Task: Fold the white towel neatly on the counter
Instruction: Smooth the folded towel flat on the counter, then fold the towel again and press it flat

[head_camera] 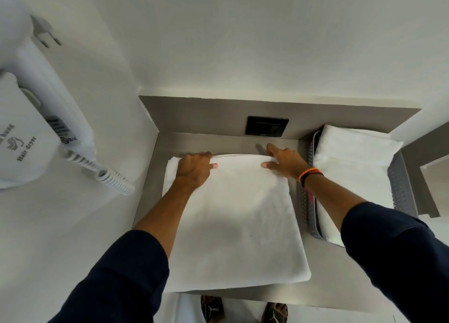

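Head view, only view. The white terry-cloth towel (233, 215) lies flat as a rough rectangle on the grey matte tabletop (323, 269), spread from under both hands back toward the person's body; its near edge sits close to the tabletop's front lip.

Risks, as a judgement: the far edge under the hands shows stacked layers that look slightly offset on the left-hand side, so a fold made from here could lock in a crooked edge. Pulling the far edge back with uneven grip, one hand pinching and one only pressing, could skew the cloth. The near edge could slide off the front lip if the towel gets dragged toward the body. Just to the right of the right hand stands a grey perforated plastic basket (401, 184) holding folded white towels (352, 152); a wide sweep of that arm could bump it.

Pose: both arms reach forward, dark sleeves pushed up. Left hand (194, 169) rests palm down on the far left corner, fingers curled over the edge, thumb lying on top; whether it truly grips is not clear. Right hand (283, 161) sits at the far right corner, thumb flat on the cloth, index finger stretched beyond the edge, loosely spread, pressing more than gripping. A coloured braided wristband (309, 173) sits on the right wrist.
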